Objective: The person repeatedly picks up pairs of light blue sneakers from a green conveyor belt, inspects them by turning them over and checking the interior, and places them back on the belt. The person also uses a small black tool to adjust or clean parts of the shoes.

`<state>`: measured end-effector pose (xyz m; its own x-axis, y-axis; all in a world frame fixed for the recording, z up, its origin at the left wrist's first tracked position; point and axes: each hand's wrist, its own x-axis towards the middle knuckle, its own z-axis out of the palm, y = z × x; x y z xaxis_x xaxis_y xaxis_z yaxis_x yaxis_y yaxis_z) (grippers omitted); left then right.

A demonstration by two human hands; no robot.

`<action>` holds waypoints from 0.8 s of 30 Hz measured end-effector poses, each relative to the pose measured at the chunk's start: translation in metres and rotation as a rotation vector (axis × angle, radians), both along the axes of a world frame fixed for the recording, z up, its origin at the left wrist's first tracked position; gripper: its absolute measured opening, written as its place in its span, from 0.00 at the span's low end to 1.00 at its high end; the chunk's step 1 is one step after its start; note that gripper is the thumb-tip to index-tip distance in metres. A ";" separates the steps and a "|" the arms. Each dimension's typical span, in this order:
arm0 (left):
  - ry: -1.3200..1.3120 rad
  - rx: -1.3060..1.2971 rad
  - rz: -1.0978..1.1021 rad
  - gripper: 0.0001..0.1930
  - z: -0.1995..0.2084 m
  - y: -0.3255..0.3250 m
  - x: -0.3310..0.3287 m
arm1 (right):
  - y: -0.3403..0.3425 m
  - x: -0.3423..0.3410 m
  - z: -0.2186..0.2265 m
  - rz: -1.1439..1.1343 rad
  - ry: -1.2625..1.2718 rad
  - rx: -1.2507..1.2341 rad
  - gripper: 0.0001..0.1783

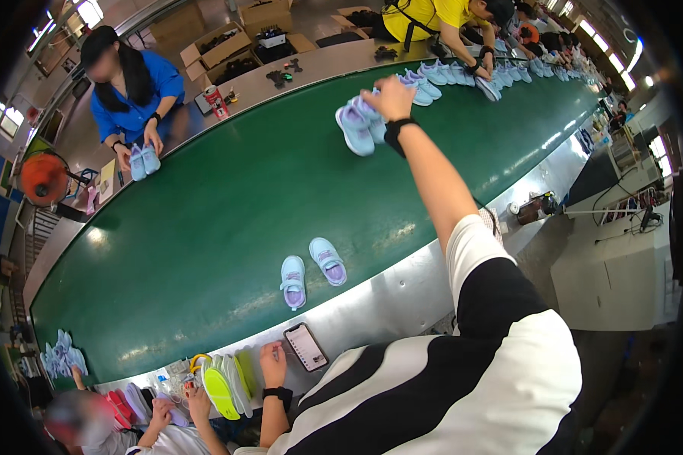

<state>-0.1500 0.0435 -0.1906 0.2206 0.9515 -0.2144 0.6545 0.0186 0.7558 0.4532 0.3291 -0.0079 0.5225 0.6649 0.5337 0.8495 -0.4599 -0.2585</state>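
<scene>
My right arm stretches far across the green conveyor belt point(205, 205). My right hand point(393, 98) is closed on a pair of light blue sneakers point(359, 127), held together, with soles angled to the left. My left hand point(272, 365) rests by the metal edge near my body, its fingers loosely bent and apart with nothing visible in them. Beside it lies a phone point(306, 346) with a lit screen. On the belt in front of me stand two more light blue sneakers with lilac insides, a left one point(293, 282) and a right one point(328, 262), slightly apart.
Across the belt, a person in blue point(138, 83) handles a pair of sneakers point(145, 161). A person in yellow point(425, 23) reaches to a row of sneakers point(455, 74). At lower left are a co-worker's hands point(197, 402), green and white insoles point(224, 387) and piled shoes point(62, 356).
</scene>
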 end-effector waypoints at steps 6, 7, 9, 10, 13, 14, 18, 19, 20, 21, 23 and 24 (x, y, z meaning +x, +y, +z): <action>-0.122 -0.092 0.107 0.13 -0.015 0.053 0.043 | -0.029 -0.026 -0.059 0.359 0.473 -0.062 0.16; -0.105 -0.034 0.054 0.16 -0.023 0.065 0.054 | -0.054 -0.046 -0.089 0.486 0.519 -0.109 0.18; -0.039 -0.023 -0.026 0.24 -0.037 0.084 0.071 | -0.119 -0.090 -0.146 0.554 0.857 -0.588 0.34; -0.074 -0.055 -0.043 0.27 -0.045 0.091 0.079 | -0.152 -0.116 -0.173 0.551 0.995 -0.726 0.43; -0.115 -0.219 -0.051 0.32 -0.061 0.105 0.099 | -0.231 -0.178 -0.222 0.515 1.159 -0.712 0.49; -0.055 -0.173 -0.080 0.32 -0.063 0.108 0.105 | -0.242 -0.192 -0.231 0.466 1.218 -0.661 0.49; -0.008 -0.234 -0.035 0.31 -0.068 0.118 0.119 | -0.253 -0.218 -0.248 0.316 1.274 -0.422 0.45; -0.011 -0.267 -0.021 0.29 -0.068 0.119 0.119 | -0.248 -0.218 -0.247 0.314 1.238 -0.441 0.43; -0.210 -0.322 0.025 0.28 -0.067 0.122 0.120 | -0.242 -0.215 -0.245 0.316 1.198 -0.455 0.42; -0.401 -0.396 0.094 0.27 -0.064 0.122 0.118 | -0.237 -0.213 -0.241 0.317 1.205 -0.475 0.39; -0.606 -0.595 0.194 0.24 -0.052 0.120 0.109 | -0.234 -0.209 -0.225 0.351 1.534 -0.469 0.33; -0.639 -0.648 0.196 0.24 -0.043 0.121 0.104 | -0.229 -0.212 -0.215 0.350 1.768 -0.353 0.32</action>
